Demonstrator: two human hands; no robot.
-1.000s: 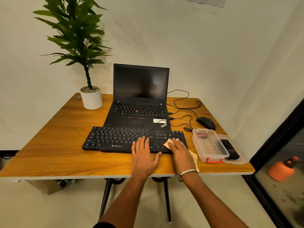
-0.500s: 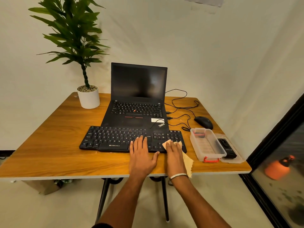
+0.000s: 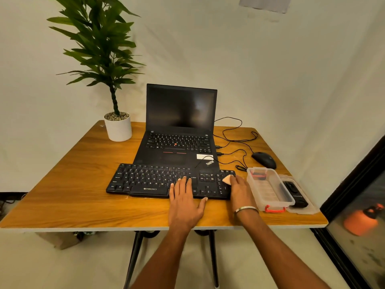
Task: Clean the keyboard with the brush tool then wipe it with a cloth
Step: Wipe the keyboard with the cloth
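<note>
A black external keyboard [image 3: 150, 180] lies on the wooden table [image 3: 68, 190] in front of a laptop. My left hand [image 3: 184, 203] lies flat with straight fingers on the keyboard's lower middle keys and front edge. My right hand [image 3: 239, 190] presses a small beige cloth [image 3: 227, 178] onto the keyboard's right end, over the number pad; only a corner of the cloth shows past the fingers. A black brush tool [image 3: 294, 193] lies on a clear lid at the right.
An open black laptop [image 3: 179, 130] stands behind the keyboard. A clear plastic box [image 3: 268, 188] with orange latches sits right of the keyboard. A black mouse [image 3: 263, 159] with cables lies behind it. A potted plant [image 3: 117, 128] stands at the back left.
My right hand has slid the cloth to the right, onto the number pad end of the keyboard, and less cloth shows. My left hand stays flat on the keyboard.
</note>
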